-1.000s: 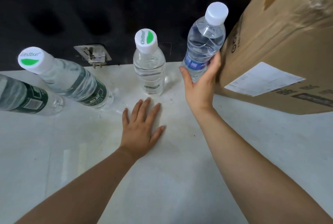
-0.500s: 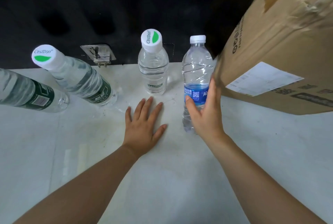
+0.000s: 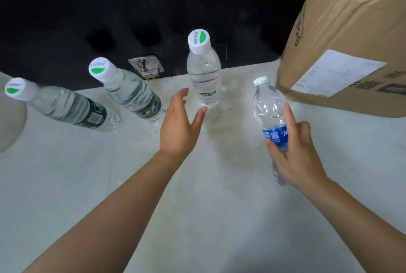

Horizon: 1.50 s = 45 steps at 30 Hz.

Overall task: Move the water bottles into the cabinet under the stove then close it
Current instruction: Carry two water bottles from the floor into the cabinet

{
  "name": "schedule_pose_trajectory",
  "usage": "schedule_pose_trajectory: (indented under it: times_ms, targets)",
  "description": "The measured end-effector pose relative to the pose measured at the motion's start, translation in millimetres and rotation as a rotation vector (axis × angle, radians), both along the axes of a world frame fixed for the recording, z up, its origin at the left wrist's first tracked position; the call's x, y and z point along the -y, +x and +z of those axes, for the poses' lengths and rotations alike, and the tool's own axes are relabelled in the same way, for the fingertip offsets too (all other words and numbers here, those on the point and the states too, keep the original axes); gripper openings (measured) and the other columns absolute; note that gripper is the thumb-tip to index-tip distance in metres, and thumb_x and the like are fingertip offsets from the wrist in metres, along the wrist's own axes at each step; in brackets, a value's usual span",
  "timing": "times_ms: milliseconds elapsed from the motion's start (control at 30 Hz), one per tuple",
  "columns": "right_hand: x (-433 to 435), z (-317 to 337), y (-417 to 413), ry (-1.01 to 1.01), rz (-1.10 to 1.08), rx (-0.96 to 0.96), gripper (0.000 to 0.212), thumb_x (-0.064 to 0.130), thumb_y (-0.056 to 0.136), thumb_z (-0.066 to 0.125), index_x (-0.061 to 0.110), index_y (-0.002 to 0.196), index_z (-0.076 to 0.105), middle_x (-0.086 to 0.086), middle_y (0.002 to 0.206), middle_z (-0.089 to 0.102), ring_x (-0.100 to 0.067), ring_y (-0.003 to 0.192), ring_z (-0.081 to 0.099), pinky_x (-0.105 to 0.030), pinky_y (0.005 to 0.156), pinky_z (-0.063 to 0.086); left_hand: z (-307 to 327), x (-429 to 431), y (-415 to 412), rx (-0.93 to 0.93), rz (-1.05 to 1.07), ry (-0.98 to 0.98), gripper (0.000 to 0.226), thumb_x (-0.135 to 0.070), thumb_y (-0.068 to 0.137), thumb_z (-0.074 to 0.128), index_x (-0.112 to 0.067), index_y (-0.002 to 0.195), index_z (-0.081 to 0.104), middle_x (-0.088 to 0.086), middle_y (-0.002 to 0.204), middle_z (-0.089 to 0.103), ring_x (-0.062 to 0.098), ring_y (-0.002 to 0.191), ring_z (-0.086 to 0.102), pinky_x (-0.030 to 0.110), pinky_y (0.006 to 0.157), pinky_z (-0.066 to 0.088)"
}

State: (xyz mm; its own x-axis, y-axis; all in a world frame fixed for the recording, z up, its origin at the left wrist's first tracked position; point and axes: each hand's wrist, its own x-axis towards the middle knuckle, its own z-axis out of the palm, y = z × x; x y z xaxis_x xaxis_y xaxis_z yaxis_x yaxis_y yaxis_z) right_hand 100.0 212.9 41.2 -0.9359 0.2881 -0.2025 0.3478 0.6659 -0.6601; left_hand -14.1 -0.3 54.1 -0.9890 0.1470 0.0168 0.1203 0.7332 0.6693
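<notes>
- Right hand (image 3: 294, 151), lower right of centre, is wrapped around the blue-label bottle (image 3: 271, 116), thumb on the near side, fingers along the right side, grip closed on the label band.
- That bottle leans a little, its white cap up toward the corner of the cardboard box (image 3: 342, 37); whether its base touches the surface I cannot tell, the hand covers it.
- Left hand (image 3: 179, 125), centre frame, is spread wide with nothing in it, fingers and thumb apart, thumb tip just short of the small clear bottle (image 3: 204, 74).
- The small clear bottle stands upright at upper centre on the pale floor surface (image 3: 197, 195), green-and-white cap on, right at the edge of the dark opening (image 3: 131, 8) behind it.
- Two green-label bottles to the left: the nearer green-label bottle (image 3: 134, 94) just left of the open hand, the far-left green-label bottle (image 3: 66, 107) beyond it, both capped.
- A metal hinge plate (image 3: 146, 67) sits at the opening's edge, between the nearer green-label bottle and the small clear one.
- The cardboard box fills the upper right, a white shipping label (image 3: 336, 72) on its side, close beside the held bottle.
</notes>
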Motion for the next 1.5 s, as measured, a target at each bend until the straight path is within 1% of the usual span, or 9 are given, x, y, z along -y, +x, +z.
schedule_pose_trajectory:
  times_ms: [267,367,567,800,867,1033,1233,1333,1500]
  targets:
    - [-3.3,5.5,16.9,-0.051,-0.054,0.019,0.083,0.029,0.089,0.054,0.04,0.144,-0.007,-0.001,0.128,0.034,-0.016,0.088,0.054,-0.024,0.069,0.046,5.6,-26.5,-51.2,0.067,-0.185,0.263,0.084,-0.032,0.088,0.06,-0.027,0.147,0.001,-0.008,0.147,0.036,0.001,0.124,0.044,-0.003,0.089,0.032]
    - [-6.6,4.6,24.0,-0.06,-0.096,0.044,0.08,0.029,0.089,0.056,0.036,0.145,-0.001,0.001,0.134,0.034,-0.01,0.089,0.05,-0.009,0.058,0.036,2.5,-38.2,-60.6,0.083,-0.2,0.306,0.079,-0.031,0.089,0.058,-0.027,0.147,0.004,-0.006,0.146,0.038,0.003,0.125,0.045,0.003,0.095,0.035]
    - [-5.1,1.6,26.7,-0.148,-0.186,0.074,0.085,0.028,0.089,0.056,0.037,0.145,-0.007,0.005,0.12,0.029,-0.015,0.084,0.05,-0.025,0.07,0.038,-3.3,-56.1,-42.5,0.13,-0.099,0.376,0.069,-0.051,0.084,0.057,-0.039,0.142,0.02,-0.008,0.142,0.042,0.009,0.128,0.045,0.037,0.106,0.04]
    - [8.2,17.8,8.3,-0.169,-0.077,0.165,0.087,0.024,0.088,0.056,0.036,0.145,-0.008,0.005,0.114,0.027,-0.022,0.081,0.053,-0.029,0.069,0.04,19.7,-20.5,24.5,0.321,0.016,0.128,0.069,-0.054,0.078,0.063,-0.056,0.134,0.023,-0.005,0.113,0.046,0.004,0.085,0.06,0.031,0.085,0.049]
    - [16.0,54.8,6.3,-0.156,-0.024,0.186,0.087,0.024,0.087,0.057,0.036,0.145,-0.007,0.003,0.114,0.028,-0.024,0.082,0.054,-0.028,0.068,0.04,57.0,-11.1,39.9,0.4,0.105,0.102,0.07,-0.057,0.077,0.063,-0.058,0.133,0.022,-0.003,0.108,0.044,0.011,0.084,0.062,0.036,0.086,0.051]
    - [38.0,212.8,14.3,-0.19,0.011,0.16,0.086,0.025,0.088,0.056,0.038,0.145,-0.008,0.004,0.112,0.027,-0.016,0.086,0.051,-0.027,0.073,0.043,211.3,1.5,68.7,0.492,0.276,0.031,0.07,-0.057,0.081,0.058,-0.05,0.139,0.02,-0.003,0.108,0.041,0.006,0.077,0.047,0.024,0.082,0.035]
    - [53.0,466.6,31.8,-0.247,0.074,0.111,0.086,0.026,0.087,0.059,0.044,0.143,-0.003,0.002,0.116,0.031,-0.01,0.091,0.052,-0.023,0.074,0.053,454.2,3.3,108.8,0.557,0.387,0.07,0.074,-0.062,0.08,0.055,-0.048,0.141,0.016,-0.004,0.115,0.045,-0.002,0.077,0.048,0.027,0.075,0.038]
    - [54.6,586.0,49.8,-0.283,0.092,0.093,0.084,0.026,0.088,0.058,0.039,0.145,-0.001,-0.002,0.126,0.032,-0.009,0.09,0.052,-0.021,0.073,0.054,572.0,2.3,137.3,0.57,0.448,0.065,0.074,-0.062,0.08,0.054,-0.048,0.141,0.013,-0.005,0.112,0.04,0.01,0.084,0.049,0.028,0.076,0.038]
    - [46.7,725.7,80.0,-0.327,0.2,0.029,0.082,0.025,0.088,0.058,0.039,0.146,0.001,-0.001,0.123,0.032,0.0,0.087,0.054,-0.006,0.065,0.048,705.3,2.7,183.1,0.491,0.593,0.155,0.075,-0.061,0.08,0.055,-0.044,0.142,0.016,0.002,0.129,0.046,0.011,0.093,0.047,0.031,0.083,0.044]
